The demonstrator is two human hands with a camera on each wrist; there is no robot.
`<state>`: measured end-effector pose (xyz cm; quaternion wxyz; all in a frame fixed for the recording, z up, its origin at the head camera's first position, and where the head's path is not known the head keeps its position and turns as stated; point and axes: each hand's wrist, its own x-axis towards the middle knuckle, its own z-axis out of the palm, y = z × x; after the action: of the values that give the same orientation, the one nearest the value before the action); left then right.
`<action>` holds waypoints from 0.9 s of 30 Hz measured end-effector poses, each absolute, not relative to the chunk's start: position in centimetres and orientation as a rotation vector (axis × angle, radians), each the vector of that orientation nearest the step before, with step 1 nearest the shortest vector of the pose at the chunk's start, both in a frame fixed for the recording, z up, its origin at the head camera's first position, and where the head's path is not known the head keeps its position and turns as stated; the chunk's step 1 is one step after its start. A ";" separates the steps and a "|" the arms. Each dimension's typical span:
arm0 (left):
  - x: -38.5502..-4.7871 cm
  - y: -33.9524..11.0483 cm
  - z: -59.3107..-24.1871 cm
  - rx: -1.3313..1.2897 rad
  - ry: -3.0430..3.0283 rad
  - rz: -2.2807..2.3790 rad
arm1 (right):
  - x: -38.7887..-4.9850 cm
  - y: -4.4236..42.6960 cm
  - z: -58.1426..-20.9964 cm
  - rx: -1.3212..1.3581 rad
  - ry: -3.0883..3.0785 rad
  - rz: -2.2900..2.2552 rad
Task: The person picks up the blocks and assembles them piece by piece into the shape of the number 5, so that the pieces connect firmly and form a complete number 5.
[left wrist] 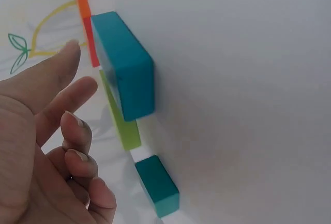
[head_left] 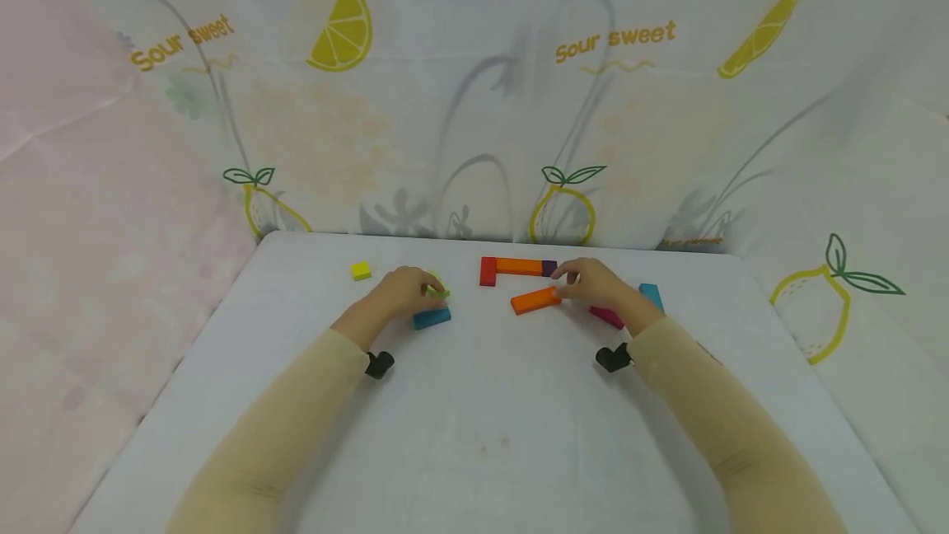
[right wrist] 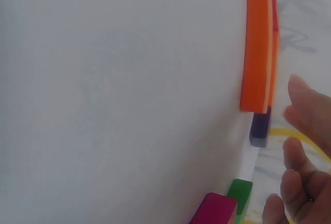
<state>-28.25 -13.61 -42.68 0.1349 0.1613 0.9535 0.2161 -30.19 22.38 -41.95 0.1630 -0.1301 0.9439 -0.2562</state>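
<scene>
My left hand [head_left: 404, 291] hovers by a light green block [head_left: 437, 287] and a blue block [head_left: 432, 318]. In the left wrist view this hand [left wrist: 57, 131] has loosely bent fingers and grips nothing; the blue block [left wrist: 124, 63] and light green block [left wrist: 121, 120] lie beyond the fingertips. My right hand [head_left: 599, 283] is at the right end of a loose orange block [head_left: 535, 300], near a small purple block [head_left: 549, 269]. The right wrist view shows this hand [right wrist: 307, 167] with relaxed fingers, apart from the orange block [right wrist: 256, 48] and purple block [right wrist: 260, 128].
A red block [head_left: 488, 271] and another orange block [head_left: 519, 266] form a row with the purple one. A yellow block [head_left: 361, 271] lies at the left; magenta [head_left: 608, 317] and blue [head_left: 652, 297] blocks at the right. Further blocks are green [right wrist: 240, 193] and teal [left wrist: 158, 185].
</scene>
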 end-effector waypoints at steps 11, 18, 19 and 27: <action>-27.2 -15.7 -43.7 0.457 2.690 0.698 | -29.8 22.3 -42.8 -0.441 2.696 -0.776; -27.0 -16.2 -44.0 0.440 2.665 0.716 | -29.7 22.2 -43.0 -0.487 2.714 -0.743; -26.9 -16.2 -44.0 0.432 2.663 0.724 | -29.7 22.2 -43.0 -0.489 2.715 -0.739; -26.6 -15.3 -44.3 0.452 2.687 0.756 | -29.6 22.1 -43.1 -0.473 2.716 -0.728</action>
<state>-26.62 -15.29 -44.28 0.1563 0.1579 0.9385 0.2642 -29.56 22.06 -43.12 0.1447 -0.1643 0.9424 -0.2528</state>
